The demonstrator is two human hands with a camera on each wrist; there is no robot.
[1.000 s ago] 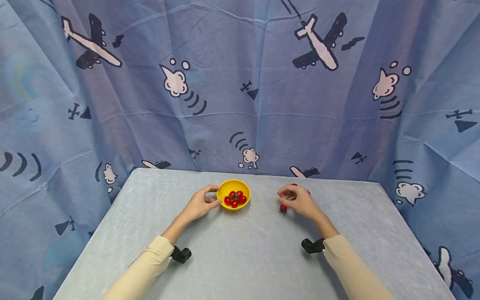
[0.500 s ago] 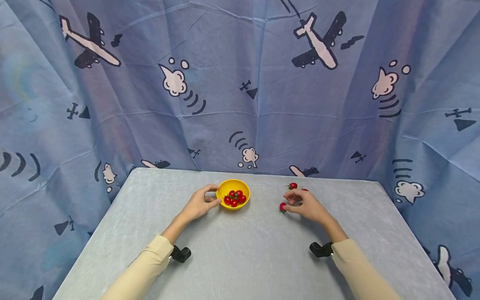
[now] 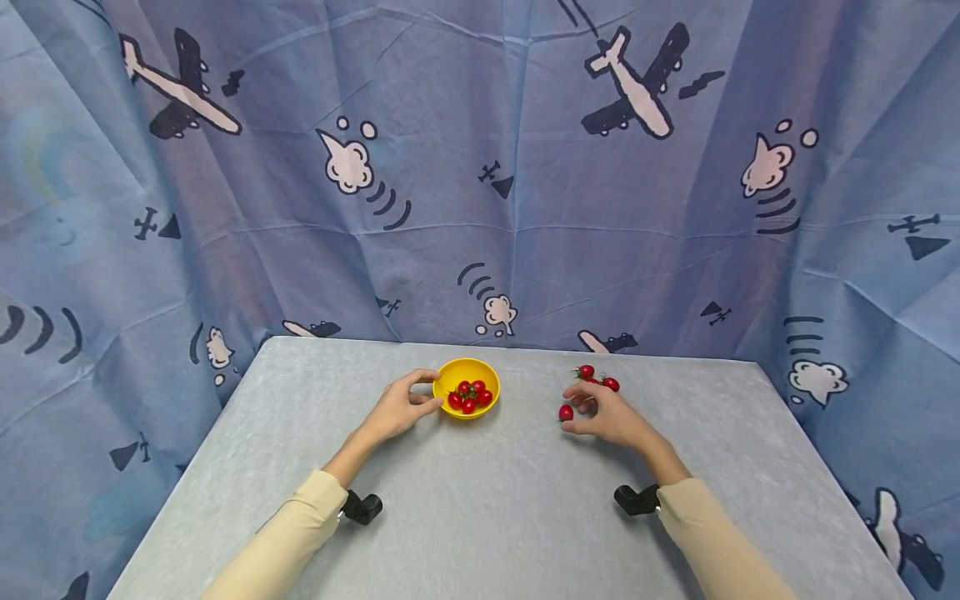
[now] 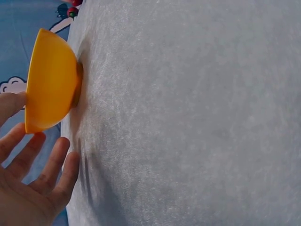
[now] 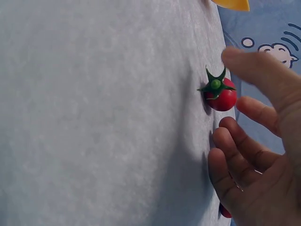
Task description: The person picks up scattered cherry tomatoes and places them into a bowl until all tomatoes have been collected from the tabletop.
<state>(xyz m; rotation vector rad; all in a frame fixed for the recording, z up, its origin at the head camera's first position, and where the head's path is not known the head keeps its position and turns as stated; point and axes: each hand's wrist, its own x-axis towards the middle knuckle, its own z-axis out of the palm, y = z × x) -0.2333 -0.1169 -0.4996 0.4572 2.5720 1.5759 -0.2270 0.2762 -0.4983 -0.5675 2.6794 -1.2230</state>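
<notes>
A yellow bowl (image 3: 467, 367) holds several red cherry tomatoes (image 3: 468, 406). At its left side is my left hand (image 3: 401, 406), thumb and index finger apart with their tips touching or almost touching the rim; the left wrist view shows the other fingers (image 4: 55, 162) spread and fairly straight. My right hand (image 3: 611, 415) is around a single cherry tomato (image 5: 222, 96) with a green star-shaped calyx on the table. Its thumb and index finger stand apart on either side of that tomato, without a visible pinch.
Behind my right hand lie several more cherry tomatoes (image 3: 611, 384), one partly hidden by the fingers. The grey tabletop (image 3: 480, 508) ends at its back edge before a blue curtain (image 3: 420, 167) printed with planes. A black camera mount (image 3: 636, 500) sits at each wrist.
My right hand has drawn back to the right from over the tomatoes, then its thumb has moved down and away from the index finger beside the nearest tomato. The left hand has stayed at the bowl.
</notes>
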